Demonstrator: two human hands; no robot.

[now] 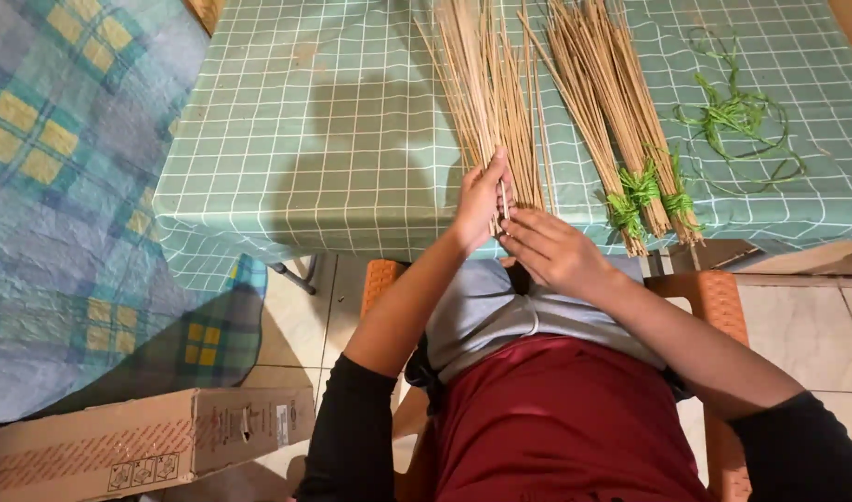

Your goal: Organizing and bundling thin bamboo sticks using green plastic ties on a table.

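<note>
At the centre of the frame, both hands met at the near edge of a table [287,139] covered in a green cloth with a white grid. The left hand [480,200] was curled around the near end of a loose sheaf of thin pale sticks [486,93], gripping it, while the right hand [554,249] lay just beside it with its fingers [524,232] stretched flat against the stick ends. To the right lay two tied bundles of sticks [612,112], each bound near its end with green strips [642,191]. In the upper right, one loose tangle of green strips [737,116] rested on the cloth, apart from the bundles. One long brown cardboard box [138,442] lay on the floor at lower left, a white label and small printed symbols on its side; whether anything was inside I could not tell. A blue and yellow plaid blanket [64,186] filled the left side.
</note>
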